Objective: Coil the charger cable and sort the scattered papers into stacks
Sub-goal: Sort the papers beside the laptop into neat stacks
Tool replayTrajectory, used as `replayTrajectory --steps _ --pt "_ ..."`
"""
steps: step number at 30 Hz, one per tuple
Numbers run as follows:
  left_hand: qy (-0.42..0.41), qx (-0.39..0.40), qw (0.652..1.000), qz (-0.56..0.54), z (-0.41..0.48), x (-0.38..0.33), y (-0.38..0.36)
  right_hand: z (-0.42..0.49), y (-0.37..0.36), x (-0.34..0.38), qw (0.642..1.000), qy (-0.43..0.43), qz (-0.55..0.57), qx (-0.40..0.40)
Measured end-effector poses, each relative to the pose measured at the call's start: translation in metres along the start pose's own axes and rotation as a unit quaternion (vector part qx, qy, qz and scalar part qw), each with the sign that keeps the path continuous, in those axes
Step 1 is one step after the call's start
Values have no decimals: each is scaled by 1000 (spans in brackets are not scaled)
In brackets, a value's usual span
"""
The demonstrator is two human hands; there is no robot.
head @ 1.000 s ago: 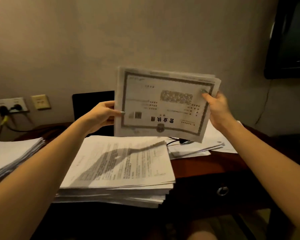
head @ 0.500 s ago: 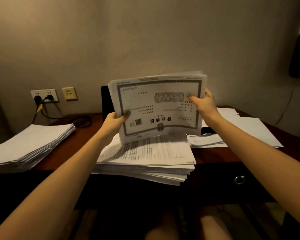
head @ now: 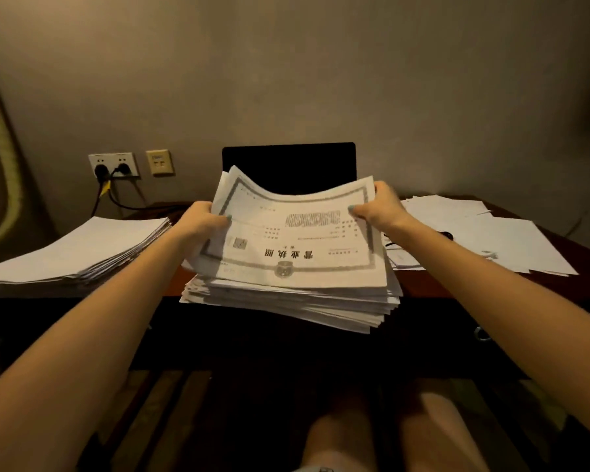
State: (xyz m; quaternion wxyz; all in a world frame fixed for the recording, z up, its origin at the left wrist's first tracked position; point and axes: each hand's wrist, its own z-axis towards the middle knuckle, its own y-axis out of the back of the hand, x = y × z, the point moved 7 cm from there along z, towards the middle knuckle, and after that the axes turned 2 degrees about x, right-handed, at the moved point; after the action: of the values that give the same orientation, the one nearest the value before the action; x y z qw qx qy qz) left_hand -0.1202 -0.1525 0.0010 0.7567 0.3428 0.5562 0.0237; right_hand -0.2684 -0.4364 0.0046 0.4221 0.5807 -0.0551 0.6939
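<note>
A thin bundle of bordered certificate sheets [head: 297, 240] sags between my hands, its near edge lying on the tall middle paper stack [head: 286, 303]. My left hand [head: 203, 224] grips the bundle's left edge and my right hand [head: 380, 207] grips its right edge, thumbs on top. A second paper stack [head: 72, 253] lies on the desk at the left. Loose sheets [head: 484, 236] are scattered on the right side of the desk. A dark cable [head: 123, 204] runs from the wall sockets [head: 113, 165] down to the desk.
A black screen [head: 288, 166] stands against the wall behind the middle stack. The dark wooden desk [head: 419, 284] has a drawer pull [head: 481, 333] at its right front. A pale hose [head: 0, 144] hangs at the far left. My knees show below the desk.
The certificate bundle has come down from an upright hold in the air to lie nearly flat on the middle stack. Both hands came down with it, and the view tilted down.
</note>
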Motion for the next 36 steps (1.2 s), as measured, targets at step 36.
replayTrajectory --steps 36 --pt "-365 65 881 294 91 -143 -236 44 129 -123 980 -74 -181 -43"
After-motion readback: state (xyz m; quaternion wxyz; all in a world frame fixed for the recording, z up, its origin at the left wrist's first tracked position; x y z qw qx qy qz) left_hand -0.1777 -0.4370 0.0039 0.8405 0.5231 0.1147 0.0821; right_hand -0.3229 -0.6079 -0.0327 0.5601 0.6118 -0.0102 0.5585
